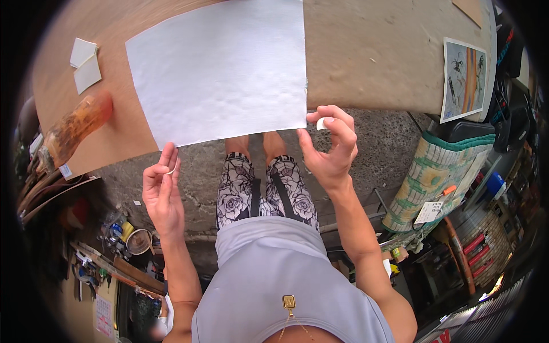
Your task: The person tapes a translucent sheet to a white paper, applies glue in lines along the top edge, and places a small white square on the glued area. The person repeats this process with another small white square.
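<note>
A large white sheet (220,71) lies on the brown table, its near edge along the table's front. My left hand (164,197) is at the sheet's near left corner, a fingertip reaching the corner. A thin, curved white strip (171,170) is pinched between its fingers. At the near right corner my right hand (333,148) is curled, its thumb and index finger close beside the sheet's edge. A small, rounded white piece (321,123) sits between this hand's fingers. What the two white pieces are is too small to tell.
On the table (372,63), white cards (87,75) lie at the left and a colourful picture (463,78) at the right edge. A mottled brown wooden piece (80,128) stands at the left. A patterned cloth (437,177) hangs at the right; a round container (139,242) is lower left.
</note>
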`<state>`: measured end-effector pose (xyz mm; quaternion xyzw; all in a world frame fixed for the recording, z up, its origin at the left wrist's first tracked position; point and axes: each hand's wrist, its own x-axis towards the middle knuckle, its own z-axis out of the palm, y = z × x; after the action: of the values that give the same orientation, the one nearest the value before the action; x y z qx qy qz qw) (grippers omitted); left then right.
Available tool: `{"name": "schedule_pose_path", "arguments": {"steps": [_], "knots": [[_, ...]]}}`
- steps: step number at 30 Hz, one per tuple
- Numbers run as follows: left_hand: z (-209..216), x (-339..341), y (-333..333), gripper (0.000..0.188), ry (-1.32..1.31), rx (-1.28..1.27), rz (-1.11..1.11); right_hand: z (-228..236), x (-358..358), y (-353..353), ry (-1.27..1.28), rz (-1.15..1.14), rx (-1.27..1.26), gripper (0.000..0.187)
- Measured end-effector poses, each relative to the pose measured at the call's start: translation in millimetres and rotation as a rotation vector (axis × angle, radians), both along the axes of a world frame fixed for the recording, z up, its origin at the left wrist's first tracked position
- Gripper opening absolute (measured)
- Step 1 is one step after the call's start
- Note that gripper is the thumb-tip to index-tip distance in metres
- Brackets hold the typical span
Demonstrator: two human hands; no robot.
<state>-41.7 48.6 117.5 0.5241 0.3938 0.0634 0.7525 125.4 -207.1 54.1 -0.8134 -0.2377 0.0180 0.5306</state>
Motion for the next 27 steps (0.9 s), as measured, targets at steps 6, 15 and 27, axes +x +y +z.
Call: {"name": "schedule_pose_path", "arguments": {"steps": [6,15,27], "knots": [[-1.7,1.3,2.2,0.008,0.015,0.02,-0.003,0.4,1.9,4.9,-0.012,-0.038,0.013,0.058],[-0.5,1.2,8.1,0.006,0.064,0.088,-0.069,6.5,4.8,3.5,-0.019,-0.006,-0.057,0.062],[-2.9,56.8,36.5,0.009,-0.062,0.334,-0.069,18.3,58.6,28.3,0.183,-0.16,0.082,0.061]]}}
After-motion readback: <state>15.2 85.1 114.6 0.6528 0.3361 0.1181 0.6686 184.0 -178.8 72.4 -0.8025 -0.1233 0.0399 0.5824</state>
